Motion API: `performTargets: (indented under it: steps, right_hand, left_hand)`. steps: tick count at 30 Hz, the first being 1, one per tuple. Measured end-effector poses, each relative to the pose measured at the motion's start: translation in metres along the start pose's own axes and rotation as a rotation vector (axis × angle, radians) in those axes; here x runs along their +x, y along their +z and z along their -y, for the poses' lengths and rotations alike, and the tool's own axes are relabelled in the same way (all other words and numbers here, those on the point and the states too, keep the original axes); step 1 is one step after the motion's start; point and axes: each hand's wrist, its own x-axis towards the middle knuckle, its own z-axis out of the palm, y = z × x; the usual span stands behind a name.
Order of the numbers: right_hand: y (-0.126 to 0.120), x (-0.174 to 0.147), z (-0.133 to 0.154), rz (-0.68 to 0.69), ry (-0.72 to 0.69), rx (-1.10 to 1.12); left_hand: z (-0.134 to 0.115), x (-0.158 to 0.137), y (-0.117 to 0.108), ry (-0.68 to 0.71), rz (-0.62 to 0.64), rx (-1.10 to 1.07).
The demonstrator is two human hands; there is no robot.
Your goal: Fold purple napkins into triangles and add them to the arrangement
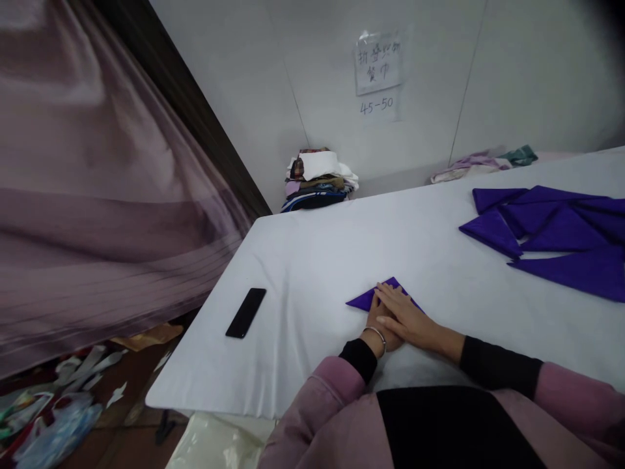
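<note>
A purple cloth napkin (362, 300), folded into a small triangle, lies flat on the white-covered table. My left hand (382, 325), with a bracelet at the wrist, rests on its near edge, and its fingers are partly covered. Across it lies my right hand (406, 315), fingers stretched out flat over the napkin and over the left hand. Both hands press down and neither grips the cloth. To the right is a spread of several folded purple napkins (551, 221), overlapping one another.
A black phone (247, 312) lies on the table (307, 273) to the left. Piled clothes (319, 179) sit behind the far edge, beside a wall with a paper sign (378, 68). A pink curtain (97, 195) hangs at left, above plastic bags (63, 423) on the floor.
</note>
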Motion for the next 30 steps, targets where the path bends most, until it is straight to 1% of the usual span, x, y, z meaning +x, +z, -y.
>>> performTargets:
  steps: [2, 6, 12, 16, 19, 22, 25, 27, 28, 30]
  right_hand:
    - [0.005, -0.005, -0.002, -0.016, -0.002, -0.044]
    - [0.006, -0.017, -0.010, -0.054, -0.003, -0.140]
    - [0.011, -0.033, -0.027, -0.081, 0.051, -0.225]
    - [0.015, -0.036, -0.032, -0.077, 0.056, -0.280]
    - [0.018, -0.036, -0.032, -0.097, 0.045, -0.333]
    - [0.019, -0.036, -0.031, -0.099, 0.024, -0.370]
    - [0.018, -0.036, -0.028, -0.097, 0.018, -0.391]
    - [0.017, -0.036, -0.027, -0.102, 0.013, -0.414]
    - [0.018, -0.036, -0.027, -0.106, 0.010, -0.429]
    - [0.018, -0.036, -0.027, -0.115, 0.007, -0.457]
  left_hand:
    - [0.001, 0.000, 0.000, 0.007, 0.017, 0.004]
    - [0.002, -0.001, -0.003, 0.004, 0.046, 0.013]
    - [0.004, -0.001, -0.003, 0.002, 0.058, -0.047]
    - [0.012, -0.003, -0.004, 0.007, 0.076, -0.070]
    - [0.030, -0.011, -0.008, -0.077, 0.065, -0.083]
    - [0.055, -0.024, -0.014, -0.186, 0.055, -0.082]
    - [0.075, -0.035, -0.021, -0.307, 0.088, -0.073]
    - [0.080, -0.038, -0.025, -0.384, 0.129, -0.062]
    - [0.079, -0.037, -0.027, -0.425, 0.140, -0.050]
    - [0.067, -0.032, -0.030, -0.472, 0.120, -0.010]
